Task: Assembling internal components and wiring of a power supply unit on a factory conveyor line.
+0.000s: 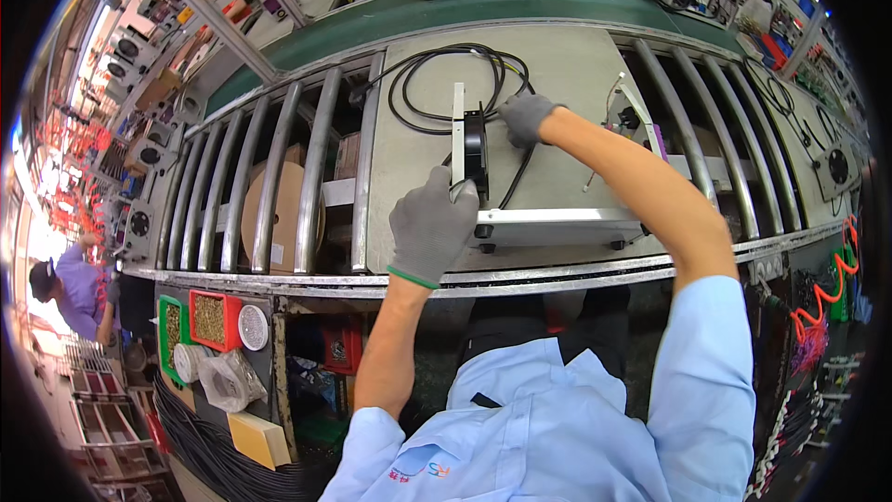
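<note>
A white metal panel (pixel 458 135) stands upright on the work board, with a black fan (pixel 475 151) on its right face. My left hand (pixel 435 218), in a grey glove, is closed on the panel's near end beside the fan. My right hand (pixel 527 119), also gloved, sits just right of the fan with its fingers curled round a black cable (pixel 522 172); the fingertips are partly hidden. The cable's loops (pixel 404 98) lie behind and left of the panel. Joined at the near side is a white chassis (pixel 557 217) with black feet, partly hidden under my right forearm.
Metal rollers (pixel 316 167) flank the board (pixel 576 65) on both sides. A green conveyor belt (pixel 372 28) runs behind it. At lower left stand a red bin (pixel 214 319) and a green bin (pixel 172 339) of small parts. A co-worker (pixel 79 288) is at the far left.
</note>
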Demonstrator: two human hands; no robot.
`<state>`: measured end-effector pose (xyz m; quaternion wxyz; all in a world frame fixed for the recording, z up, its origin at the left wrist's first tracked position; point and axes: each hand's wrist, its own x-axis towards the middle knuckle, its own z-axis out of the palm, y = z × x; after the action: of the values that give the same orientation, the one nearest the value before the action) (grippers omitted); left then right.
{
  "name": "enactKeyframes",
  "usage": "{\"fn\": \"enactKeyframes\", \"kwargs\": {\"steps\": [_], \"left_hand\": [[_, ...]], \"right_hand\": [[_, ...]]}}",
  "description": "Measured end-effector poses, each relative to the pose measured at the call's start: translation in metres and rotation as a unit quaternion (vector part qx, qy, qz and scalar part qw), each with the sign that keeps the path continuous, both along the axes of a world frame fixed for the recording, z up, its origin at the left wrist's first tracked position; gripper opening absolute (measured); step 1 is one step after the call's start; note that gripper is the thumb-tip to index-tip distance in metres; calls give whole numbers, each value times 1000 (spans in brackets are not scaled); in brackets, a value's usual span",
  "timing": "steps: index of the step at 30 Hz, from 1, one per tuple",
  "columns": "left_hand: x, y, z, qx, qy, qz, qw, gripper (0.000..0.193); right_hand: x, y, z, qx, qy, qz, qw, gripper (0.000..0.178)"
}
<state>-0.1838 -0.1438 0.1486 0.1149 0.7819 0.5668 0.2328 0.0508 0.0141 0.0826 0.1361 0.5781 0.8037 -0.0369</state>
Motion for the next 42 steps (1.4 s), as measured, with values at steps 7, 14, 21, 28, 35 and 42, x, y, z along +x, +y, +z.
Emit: {"fn": "enactKeyframes", "kwargs": {"steps": [7,14,21,28,35,42], "left_hand": [[-86,104,-31,-192,-224,54,954,37],[-146,297,-118,83,153,83,981,33],[-143,402,-167,-89,132,92,983,60],[-128,395,-114,-2,206,48,977,41],[-30,335,-94,56,-13,-42,997,33],[20,281,-122,-1,122,-13,992,47]], "right_hand": [[43,-134,63,-11,188,59,980,44],[41,-223,87,31,280,-31,959,55],[38,-217,79,95,245,-15,965,62],[38,-216,83,37,221,-35,974,58],[35,-217,78,91,239,10,967,49],[36,-224,73,105,216,-14,971,50]]}}
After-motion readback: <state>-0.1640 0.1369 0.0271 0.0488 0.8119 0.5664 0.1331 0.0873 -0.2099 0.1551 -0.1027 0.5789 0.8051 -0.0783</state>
